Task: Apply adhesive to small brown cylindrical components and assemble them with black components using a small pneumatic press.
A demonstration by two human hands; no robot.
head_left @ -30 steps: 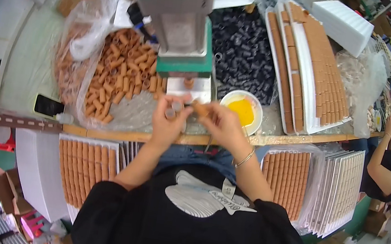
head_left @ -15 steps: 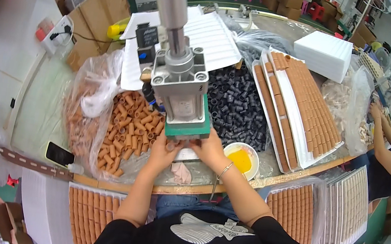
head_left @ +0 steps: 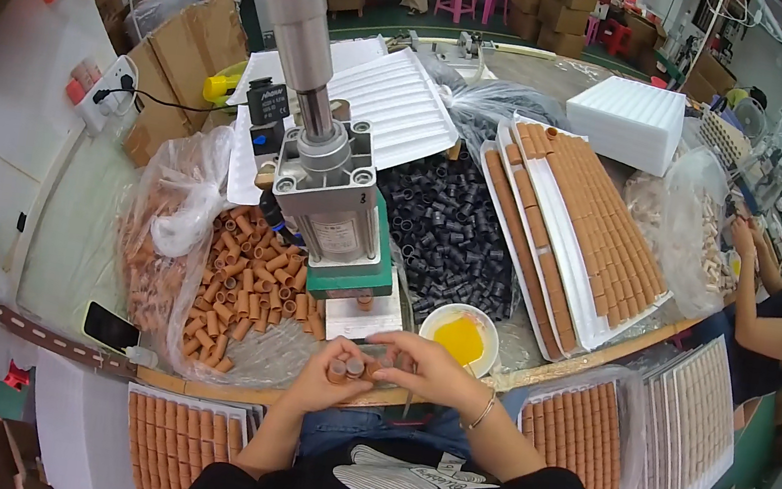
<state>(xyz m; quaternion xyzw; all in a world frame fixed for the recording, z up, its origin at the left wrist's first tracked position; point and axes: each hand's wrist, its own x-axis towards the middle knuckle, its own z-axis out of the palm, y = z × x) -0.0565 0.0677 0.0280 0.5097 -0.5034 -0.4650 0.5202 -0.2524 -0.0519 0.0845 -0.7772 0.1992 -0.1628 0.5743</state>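
Note:
Short brown tubes [head_left: 336,372] with greyish ends lie in my left hand [head_left: 315,383], whose fingers curl round them near the table's front edge. My right hand [head_left: 433,370], with a bracelet at the wrist, meets it from the right. Its thumb and fingers pinch at another brown tube beside the left fingers, partly hidden. Just beyond my hands is a bench press [head_left: 336,206] with a silver cylinder and a green block [head_left: 345,278]. One brown tube [head_left: 364,301] stands under that block on a pale metal base [head_left: 362,319].
Loose brown tubes [head_left: 255,275] pile up left of the press; black tube fittings [head_left: 454,229] lie right of it. A white bowl [head_left: 486,363] holds something yellow. Trays of brown tubes [head_left: 596,225] stand at the right. A phone [head_left: 109,328] lies left. Another person [head_left: 774,322] works far right.
Both hands have drawn back from under the press toward me, and tubes now show in the left one. The view has shifted, so the press stands lower and further left.

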